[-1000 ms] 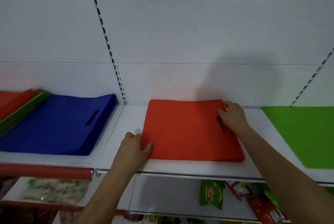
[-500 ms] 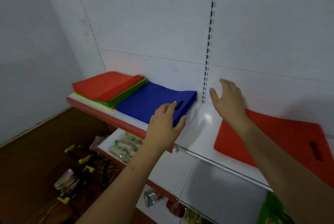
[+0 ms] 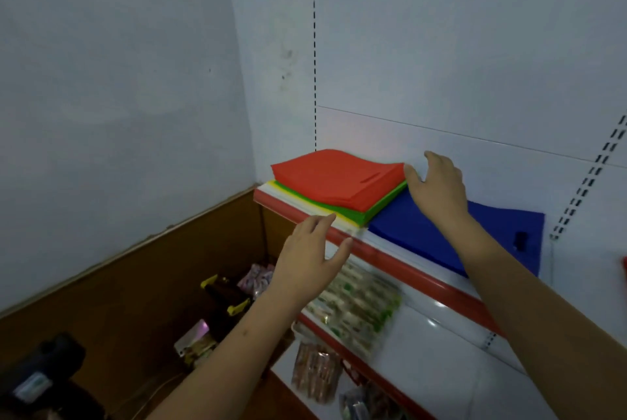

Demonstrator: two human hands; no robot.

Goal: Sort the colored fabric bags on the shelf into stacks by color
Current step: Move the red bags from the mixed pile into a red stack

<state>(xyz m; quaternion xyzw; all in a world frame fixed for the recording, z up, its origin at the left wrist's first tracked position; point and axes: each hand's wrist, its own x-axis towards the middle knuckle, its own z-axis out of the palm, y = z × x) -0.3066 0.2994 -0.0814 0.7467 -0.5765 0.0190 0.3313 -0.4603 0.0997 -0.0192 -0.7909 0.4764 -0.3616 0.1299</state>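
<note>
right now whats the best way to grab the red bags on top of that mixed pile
Take the red bags by their two short ends, one of the hands at each, fingers slid between red and the green bags beneath. The right hand is already at the right end near the wall; the left hand is open, below the shelf's front edge. The stack is flat, thin and floppy, so lift level.

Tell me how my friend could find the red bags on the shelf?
Look at the top shelf, the one with the red front edge, and follow it into the corner of the walls. A mixed pile sits there, beside the flat blue bags. The red bags are the top layer, lying on green bags.
</note>
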